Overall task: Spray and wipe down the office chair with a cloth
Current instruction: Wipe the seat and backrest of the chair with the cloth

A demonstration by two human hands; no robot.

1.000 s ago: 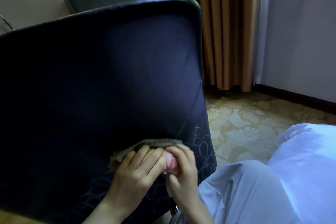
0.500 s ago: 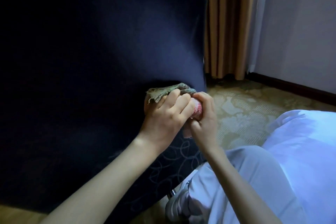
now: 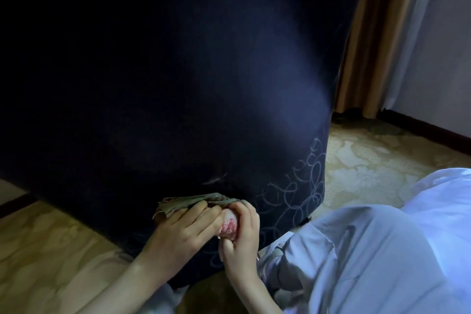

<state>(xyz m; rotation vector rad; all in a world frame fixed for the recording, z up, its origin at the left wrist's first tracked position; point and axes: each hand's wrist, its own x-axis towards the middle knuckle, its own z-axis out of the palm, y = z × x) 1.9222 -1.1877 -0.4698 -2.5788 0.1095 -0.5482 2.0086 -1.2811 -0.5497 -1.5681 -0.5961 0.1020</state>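
Observation:
The dark navy back of the chair (image 3: pixel 165 79) fills most of the view, with a pale swirl pattern near its lower right corner. A bunched cloth (image 3: pixel 193 202), greenish with a pink part (image 3: pixel 229 227), is pressed against the lower part of the chair back. My left hand (image 3: pixel 186 229) lies over the green part with its fingers curled onto it. My right hand (image 3: pixel 242 234) grips the pink end from the right. No spray bottle is in view.
Patterned beige carpet (image 3: pixel 369 160) lies to the right and below the chair. Tan curtains (image 3: pixel 369 46) and a pale wall with a dark skirting board stand at the far right. My light blue trouser leg (image 3: pixel 369 262) fills the lower right.
Both hands and the cloth moved up the chair back half a second ago and have now come back down to its lower part. The view has shifted with them.

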